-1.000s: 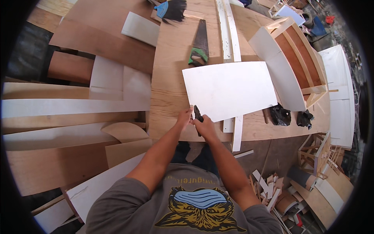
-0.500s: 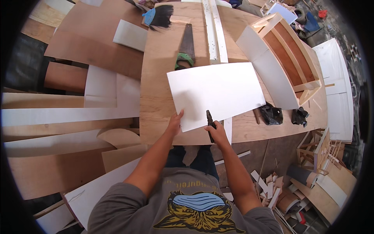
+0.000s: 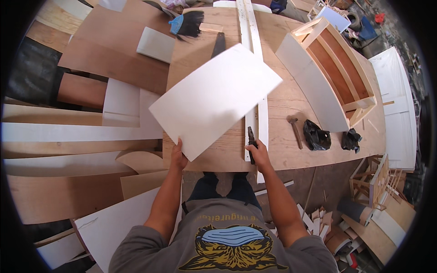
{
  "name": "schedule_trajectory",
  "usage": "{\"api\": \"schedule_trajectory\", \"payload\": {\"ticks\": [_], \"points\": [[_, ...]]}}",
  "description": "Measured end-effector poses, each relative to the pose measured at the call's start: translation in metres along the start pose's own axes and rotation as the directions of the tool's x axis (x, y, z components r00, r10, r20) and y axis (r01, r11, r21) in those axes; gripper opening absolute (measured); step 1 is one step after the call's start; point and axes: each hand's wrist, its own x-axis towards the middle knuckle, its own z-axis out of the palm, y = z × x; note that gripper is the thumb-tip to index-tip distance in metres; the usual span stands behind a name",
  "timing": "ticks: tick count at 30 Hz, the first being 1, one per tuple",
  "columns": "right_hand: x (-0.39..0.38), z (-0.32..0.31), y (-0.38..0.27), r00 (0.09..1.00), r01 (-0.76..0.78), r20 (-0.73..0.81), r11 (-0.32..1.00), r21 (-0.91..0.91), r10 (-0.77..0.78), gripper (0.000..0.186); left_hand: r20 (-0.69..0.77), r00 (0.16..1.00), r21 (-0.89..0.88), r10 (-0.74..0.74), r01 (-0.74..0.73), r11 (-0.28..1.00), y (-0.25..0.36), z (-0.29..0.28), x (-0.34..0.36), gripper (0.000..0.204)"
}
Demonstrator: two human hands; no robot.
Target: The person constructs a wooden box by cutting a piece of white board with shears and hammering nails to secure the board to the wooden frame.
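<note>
My left hand grips the near left corner of a white rectangular board and holds it tilted above the plywood worktable. My right hand is closed on a small dark hand tool at the table's near edge, right of the board. Two long white strips lie on the table under and beyond the board. A handsaw blade shows past the board's far edge.
A hammer and two black bags lie right of my right hand. An open wooden cabinet frame rests on the table's right. A blue-handled brush lies at the far end. Plywood sheets and white panels are stacked at left; offcuts litter the floor.
The white board has been lifted off the table and swung, its near left corner now in my left hand. My right hand with the tool has drawn right, clear of the board.
</note>
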Motion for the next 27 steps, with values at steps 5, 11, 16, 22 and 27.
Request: {"api": "schedule_trajectory", "payload": {"ticks": [5,11,16,22,27], "points": [[0.013,-0.020,0.013,0.997,-0.009,-0.072,0.988,0.154,0.021,0.020,-0.002,0.999,-0.140,0.034,-0.034,0.990,-0.010,-0.020,-0.001,0.055],[0.011,-0.076,0.019,0.974,-0.027,-0.218,0.984,0.176,0.065,0.019,-0.130,0.991,-0.097,0.026,-0.039,0.995,-0.039,-0.033,0.001,0.055],[0.007,-0.139,0.033,0.933,-0.041,-0.345,0.980,0.195,0.107,0.013,-0.488,0.852,0.304,-0.191,0.371,0.878,-0.057,-0.007,-0.004,0.063],[-0.005,-0.192,0.041,0.923,-0.028,-0.354,0.944,0.329,0.151,0.016,-0.648,0.761,0.616,-0.042,0.555,0.559,-0.078,0.004,-0.021,0.061],[-0.015,-0.214,0.057,0.979,-0.041,-0.168,0.912,0.409,0.119,0.022,0.178,0.967,0.982,0.180,-0.187,0.033,-0.127,0.139,-0.038,0.033]]}}
